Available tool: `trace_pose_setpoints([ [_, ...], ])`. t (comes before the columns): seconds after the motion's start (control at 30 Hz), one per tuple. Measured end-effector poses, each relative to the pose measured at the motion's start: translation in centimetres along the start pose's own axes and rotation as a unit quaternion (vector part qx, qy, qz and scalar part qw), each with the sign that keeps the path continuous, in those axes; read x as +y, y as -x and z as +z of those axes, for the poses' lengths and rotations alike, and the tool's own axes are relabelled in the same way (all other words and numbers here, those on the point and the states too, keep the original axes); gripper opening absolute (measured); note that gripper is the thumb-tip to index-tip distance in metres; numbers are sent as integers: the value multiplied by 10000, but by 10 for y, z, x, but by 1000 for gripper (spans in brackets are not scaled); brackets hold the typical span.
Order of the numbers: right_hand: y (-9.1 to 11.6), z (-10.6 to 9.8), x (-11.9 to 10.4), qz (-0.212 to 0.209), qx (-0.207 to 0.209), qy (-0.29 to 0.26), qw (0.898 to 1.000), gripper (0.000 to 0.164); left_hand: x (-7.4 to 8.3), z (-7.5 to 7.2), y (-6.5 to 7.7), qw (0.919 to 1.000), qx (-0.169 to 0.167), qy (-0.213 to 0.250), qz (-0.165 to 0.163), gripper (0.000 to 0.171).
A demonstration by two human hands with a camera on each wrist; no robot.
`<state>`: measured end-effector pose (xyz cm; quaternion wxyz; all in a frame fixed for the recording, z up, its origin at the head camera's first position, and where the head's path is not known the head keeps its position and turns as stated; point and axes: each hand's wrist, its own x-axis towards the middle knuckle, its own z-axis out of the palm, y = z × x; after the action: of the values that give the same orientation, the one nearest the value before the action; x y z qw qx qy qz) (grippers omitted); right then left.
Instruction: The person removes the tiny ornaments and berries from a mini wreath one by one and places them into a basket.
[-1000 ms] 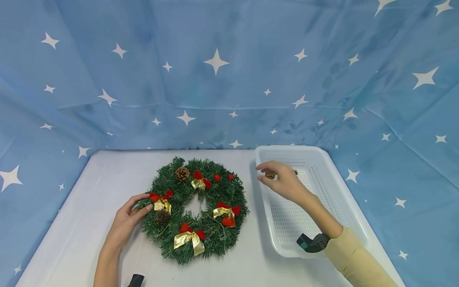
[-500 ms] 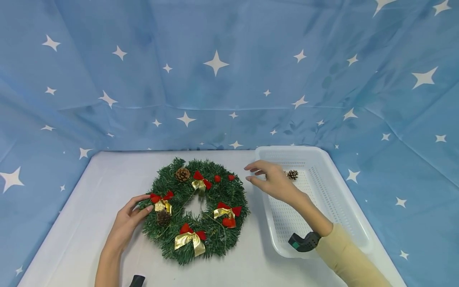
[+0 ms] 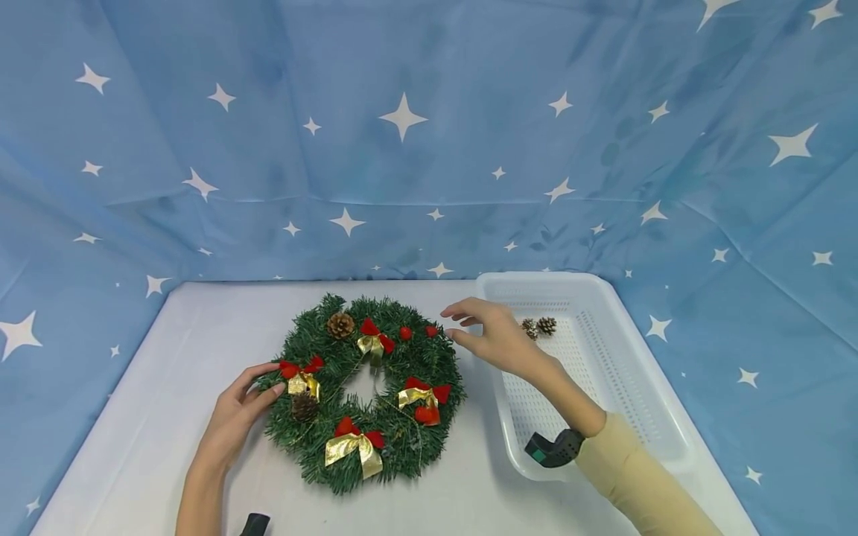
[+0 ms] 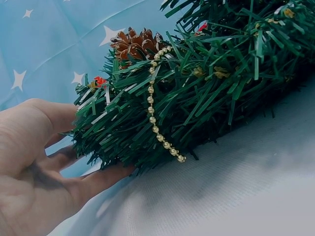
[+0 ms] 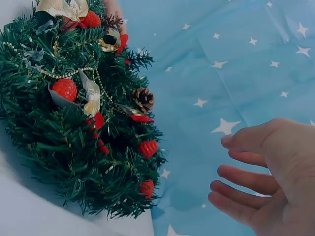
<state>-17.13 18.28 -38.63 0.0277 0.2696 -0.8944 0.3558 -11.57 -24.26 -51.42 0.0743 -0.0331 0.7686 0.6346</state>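
Note:
A green Christmas wreath (image 3: 429, 439) lies on the white table, trimmed with red-and-gold bows (image 3: 354, 450), pinecones (image 3: 340, 324) and red berries (image 3: 405, 333). My left hand (image 3: 231, 417) holds its left edge, the thumb and fingers at either side of the greenery; in the left wrist view the fingertips partly hide behind the needles, near a hanging gold bead string (image 4: 151, 103). At the wreath's upper right side, my right hand (image 3: 492, 335) hovers with loosely bent fingers. Nothing shows between them in the right wrist view, where the hand (image 5: 266, 177) stands apart from the wreath.
To the right stands a white plastic basket (image 3: 643, 387) with perforated sides, and my right forearm crosses over it. Inside, near its far left, lie small pinecones (image 3: 546, 326). A blue star-patterned cloth (image 3: 402, 171) hangs behind and beside the table.
My right hand has moved left from over the basket to the wreath's upper right edge, uncovering the pinecones in the basket. The left hand and the wreath have stayed in place.

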Motion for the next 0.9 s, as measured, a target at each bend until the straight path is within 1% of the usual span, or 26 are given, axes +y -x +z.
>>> trace_pose_setpoints([
  [0.13,-3,2,-3,-56,7,-66,10000,29,0,0,0,10000,-1,1,3,58],
  [0.37,-9,9,-5,225,-153,-165,9995,28,-4,0,-1,9999,54,-121,-24,55],
  [0.5,-14,13,-5,137,-151,-169,9996,27,-5,0,-1,9998,64,-208,-7,54],
  [0.6,-17,15,-4,31,-153,-233,9996,27,-4,0,-1,9999,34,-129,14,55],
  [0.73,-20,18,-3,70,-220,-337,9992,28,-3,0,0,10000,-15,-12,21,56],
  [0.9,-25,22,-3,142,-343,-447,9983,30,-3,0,0,10000,-3,-6,43,56],
])
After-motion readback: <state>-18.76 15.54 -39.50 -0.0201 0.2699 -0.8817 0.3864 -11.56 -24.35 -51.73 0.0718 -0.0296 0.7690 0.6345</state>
